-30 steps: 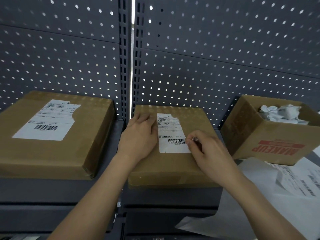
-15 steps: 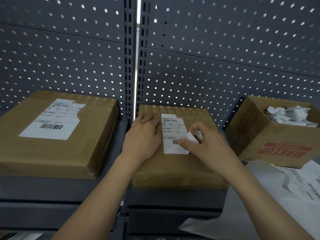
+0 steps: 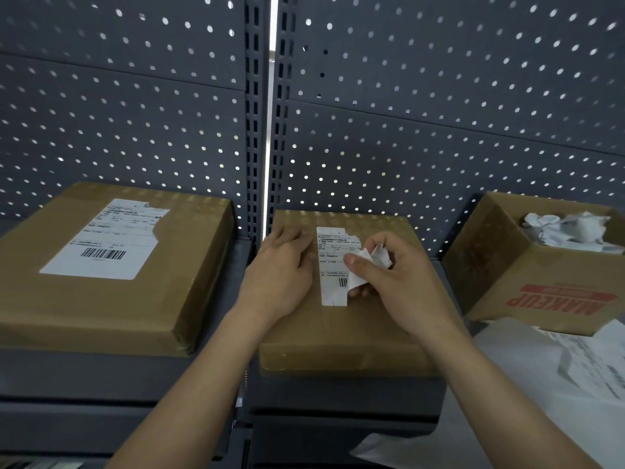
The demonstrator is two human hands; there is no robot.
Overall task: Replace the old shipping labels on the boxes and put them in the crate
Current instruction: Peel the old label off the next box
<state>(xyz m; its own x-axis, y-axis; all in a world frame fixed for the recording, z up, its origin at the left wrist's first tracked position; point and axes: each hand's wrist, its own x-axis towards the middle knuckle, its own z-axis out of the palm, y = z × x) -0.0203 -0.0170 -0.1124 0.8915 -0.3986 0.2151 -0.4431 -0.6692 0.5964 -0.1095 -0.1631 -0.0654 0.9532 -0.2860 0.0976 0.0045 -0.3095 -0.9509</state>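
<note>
A brown cardboard box (image 3: 341, 336) lies flat on the dark shelf in front of me. Its white shipping label (image 3: 333, 265) is half peeled, with the right part lifted and crumpled. My right hand (image 3: 389, 282) pinches that peeled flap between thumb and fingers, just above the box top. My left hand (image 3: 280, 272) rests flat on the box to the left of the label, fingers straight. A second, larger box (image 3: 189, 265) with a torn white label (image 3: 105, 245) lies to the left.
An open carton printed MAKEUP (image 3: 541, 286) stands at the right, holding crumpled white label scraps (image 3: 568, 228). White label sheets (image 3: 548, 377) lie on the shelf in front of it. Grey perforated panels (image 3: 439, 130) close off the back.
My right hand has peeled the label's right side up and leftward, from a pinch at its lower right edge to a crumpled flap over its middle. The left hand stays pressed down.
</note>
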